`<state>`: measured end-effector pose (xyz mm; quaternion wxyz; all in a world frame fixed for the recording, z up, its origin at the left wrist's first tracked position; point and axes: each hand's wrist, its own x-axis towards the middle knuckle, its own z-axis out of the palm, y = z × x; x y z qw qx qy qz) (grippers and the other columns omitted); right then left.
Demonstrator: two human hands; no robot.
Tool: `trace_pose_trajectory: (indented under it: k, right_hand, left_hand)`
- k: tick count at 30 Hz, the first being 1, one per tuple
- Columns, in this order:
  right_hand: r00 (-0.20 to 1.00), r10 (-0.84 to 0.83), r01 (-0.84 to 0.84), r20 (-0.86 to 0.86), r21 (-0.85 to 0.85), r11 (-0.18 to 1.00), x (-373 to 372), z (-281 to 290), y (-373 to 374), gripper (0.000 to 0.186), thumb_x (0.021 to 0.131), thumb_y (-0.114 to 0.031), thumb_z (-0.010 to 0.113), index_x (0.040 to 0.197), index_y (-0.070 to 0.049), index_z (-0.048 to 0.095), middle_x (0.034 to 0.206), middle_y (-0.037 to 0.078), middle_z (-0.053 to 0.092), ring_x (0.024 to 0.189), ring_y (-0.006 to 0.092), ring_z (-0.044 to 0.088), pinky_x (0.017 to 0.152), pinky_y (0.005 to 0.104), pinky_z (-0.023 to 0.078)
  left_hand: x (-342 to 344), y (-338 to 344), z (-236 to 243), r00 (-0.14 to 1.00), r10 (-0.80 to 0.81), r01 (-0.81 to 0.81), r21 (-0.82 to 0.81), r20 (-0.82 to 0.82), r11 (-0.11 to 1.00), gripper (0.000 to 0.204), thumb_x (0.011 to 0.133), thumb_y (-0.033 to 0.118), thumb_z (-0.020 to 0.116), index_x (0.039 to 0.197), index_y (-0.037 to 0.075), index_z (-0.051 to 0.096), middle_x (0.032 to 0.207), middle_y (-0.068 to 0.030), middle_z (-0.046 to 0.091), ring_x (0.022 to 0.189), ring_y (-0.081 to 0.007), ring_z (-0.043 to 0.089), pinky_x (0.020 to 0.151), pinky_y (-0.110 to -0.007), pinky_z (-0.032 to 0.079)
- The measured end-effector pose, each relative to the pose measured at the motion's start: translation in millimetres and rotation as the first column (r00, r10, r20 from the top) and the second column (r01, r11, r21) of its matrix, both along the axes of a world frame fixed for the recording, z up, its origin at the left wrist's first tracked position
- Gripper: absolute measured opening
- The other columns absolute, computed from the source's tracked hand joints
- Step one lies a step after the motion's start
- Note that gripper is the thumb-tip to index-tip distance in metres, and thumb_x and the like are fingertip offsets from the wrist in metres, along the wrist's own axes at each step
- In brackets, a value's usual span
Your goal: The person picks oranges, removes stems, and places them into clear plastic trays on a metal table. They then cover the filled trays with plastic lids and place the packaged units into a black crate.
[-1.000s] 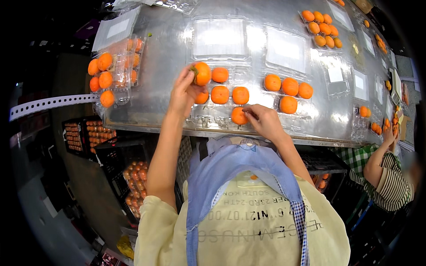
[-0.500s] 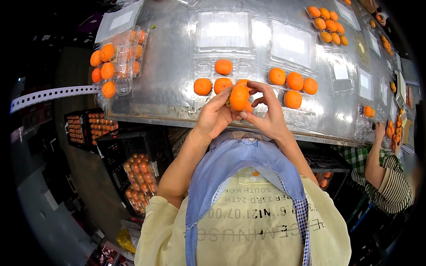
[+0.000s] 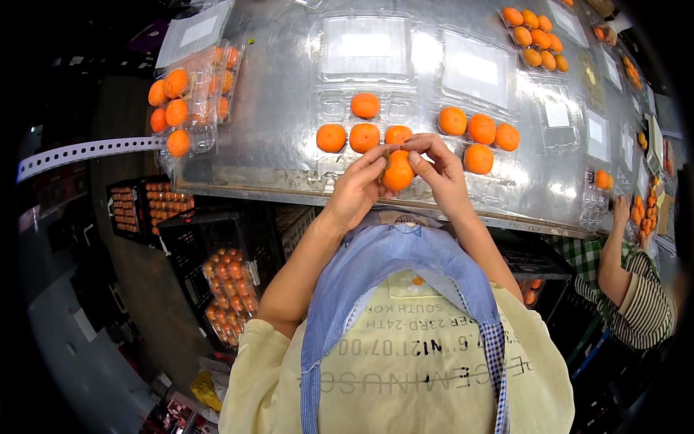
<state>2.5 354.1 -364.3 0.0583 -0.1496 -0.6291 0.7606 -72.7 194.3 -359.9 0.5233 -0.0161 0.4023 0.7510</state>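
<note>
Just over the table's near edge, my left hand (image 3: 359, 185) is closed round an orange persimmon (image 3: 398, 173). Its brownish-green calyx shows on the side by my left fingertips. My right hand (image 3: 442, 168) has thumb and forefinger bent together against the upper right of the same fruit; whether they pinch anything small I cannot make out. Right behind my hands lies an open clear plastic clamshell (image 3: 334, 107) with several persimmons in its cups, one partly covered by my fingers. To its right, a second clamshell holds several more persimmons (image 3: 481, 129).
Filled clamshells (image 3: 195, 108) are stacked at the table's left end, beside a perforated white strip (image 3: 87, 158). Another filled pack (image 3: 536, 40) lies far right. Crates of packed fruit (image 3: 230, 286) stand below on the left. A co-worker's arm (image 3: 614, 249) reaches in at the right.
The persimmon has been turned and shifted slightly right and down. My right fingers, spread apart before, have drawn together against it. The co-worker's hand has moved slightly.
</note>
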Motion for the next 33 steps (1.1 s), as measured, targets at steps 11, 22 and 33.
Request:
trace_pose_trajectory:
  k: [11, 22, 33]
  right_hand:
    - [0.991, 0.125, -0.131, 0.038, 0.269, 0.954, 0.0, 10.9, 0.1, 0.053, 0.073, -0.027, 0.077, 0.116, -0.005, 0.055, 0.109, 0.005, 0.051, 0.098, 0.0168, 0.052, 0.074, 0.0280, 0.047]
    - [0.988, 0.134, -0.072, -0.076, 0.544, 0.836, -3.4, 9.0, -4.8, 0.060, 0.064, -0.012, 0.077, 0.118, -0.005, 0.053, 0.110, 0.014, 0.054, 0.101, 0.0277, 0.055, 0.080, 0.0347, 0.049]
    - [0.984, 0.171, -0.117, -0.053, 0.533, 0.838, -0.1, 8.7, -0.8, 0.057, 0.066, -0.010, 0.072, 0.120, -0.005, 0.054, 0.110, 0.012, 0.057, 0.095, 0.0232, 0.058, 0.072, 0.0300, 0.050]
  left_hand:
    - [0.0, 2.2, -3.5, 0.987, 0.022, -0.032, 0.059, 0.157, 0.998, 0.039, 0.100, 0.028, 0.032, 0.129, 0.004, 0.043, 0.115, -0.0101, 0.055, 0.088, -0.0155, 0.057, 0.071, -0.028, 0.047]
    - [1.7, 7.2, -0.1, 0.986, 0.004, -0.005, -0.006, -0.169, 1.000, 0.050, 0.098, 0.027, 0.044, 0.138, 0.001, 0.031, 0.122, -0.0147, 0.051, 0.110, -0.0229, 0.056, 0.090, -0.038, 0.049]
    - [4.4, 1.2, 0.1, 0.992, -0.071, 0.074, 0.028, -0.104, 0.997, 0.059, 0.095, 0.009, 0.048, 0.145, 0.003, 0.017, 0.128, -0.0169, 0.046, 0.110, -0.0240, 0.057, 0.096, -0.036, 0.048]
